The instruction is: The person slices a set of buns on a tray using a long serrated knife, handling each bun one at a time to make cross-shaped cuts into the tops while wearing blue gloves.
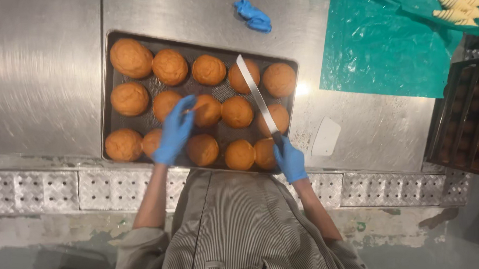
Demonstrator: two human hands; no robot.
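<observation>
Fifteen or so round golden-brown buns [237, 112] fill the dark tray [108, 102]; the gloved left hand [174, 133] rests open, fingers spread, on the middle ones, while the right hand [290, 159], closed on the long serrated knife [258, 96], points its blade away across the right-hand buns.

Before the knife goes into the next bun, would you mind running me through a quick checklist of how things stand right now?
1. Knife grip: the right hand is closed on the handle of the long knife: ok.
2. Blade path: the blade lies over the buns on the right of the tray, apart from the left hand: ok.
3. Left hand: open, fingers spread over a middle-row bun; firm hold: cannot tell.
4. Gloves: blue gloves on both hands: ok.
5. Tray: flat on the steel table, near its front edge: ok.
6. Bench around it: a crumpled blue glove and a white scraper lie off the tray: ok.
</observation>
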